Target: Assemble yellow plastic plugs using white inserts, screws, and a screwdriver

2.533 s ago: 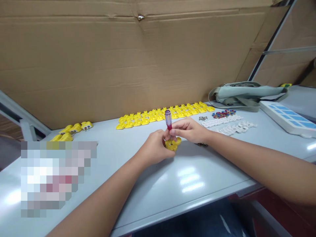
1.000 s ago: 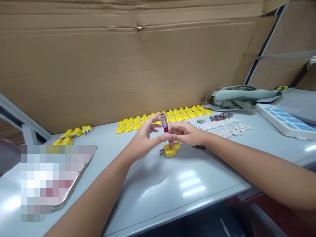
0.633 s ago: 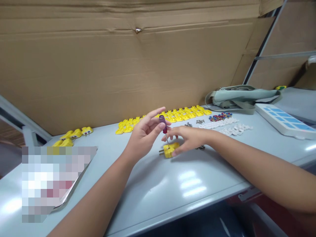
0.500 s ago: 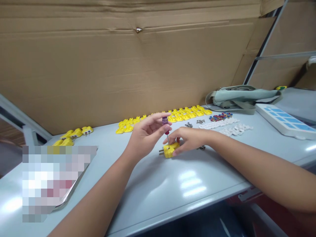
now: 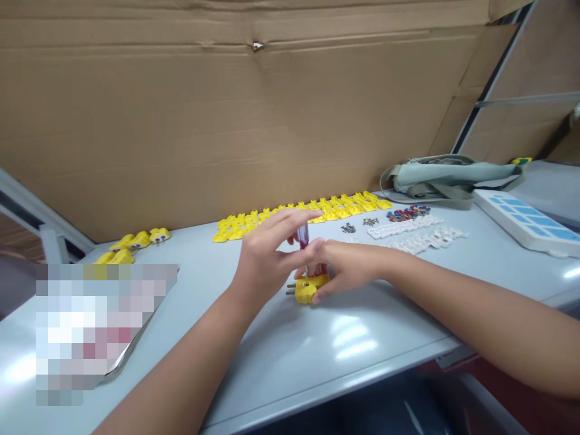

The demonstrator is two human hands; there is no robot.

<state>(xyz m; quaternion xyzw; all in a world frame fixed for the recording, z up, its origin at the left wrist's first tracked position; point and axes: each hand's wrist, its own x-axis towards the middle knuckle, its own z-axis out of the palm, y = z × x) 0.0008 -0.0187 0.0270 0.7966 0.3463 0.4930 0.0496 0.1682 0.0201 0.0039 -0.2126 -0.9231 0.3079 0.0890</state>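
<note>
My left hand (image 5: 274, 248) is closed round the reddish-purple handle of a small screwdriver (image 5: 303, 235). The screwdriver stands nearly upright, its thin metal shaft running down to a hole in the top of a yellow plug (image 5: 306, 291). Two metal prongs stick out from the plug's left side. My right hand (image 5: 342, 269) grips the plug from the right, thumb at the front and fingers behind it. The plug rests on the grey table (image 5: 281, 374). The screw under the tip is too small to make out.
Behind my hands lie rows of yellow plug shells (image 5: 335, 208). Small screws (image 5: 348, 228), red and blue parts (image 5: 410, 212) and white strips (image 5: 426, 240) lie to the right. Beyond are a bag (image 5: 453, 178) and a white case (image 5: 525, 223). Yellow plugs (image 5: 140, 240) and a blurred packet (image 5: 109, 332) are left.
The plug, screwdriver and both hands sit slightly lower and further left in view. My left fingers have shifted round the handle. The view itself has moved a little.
</note>
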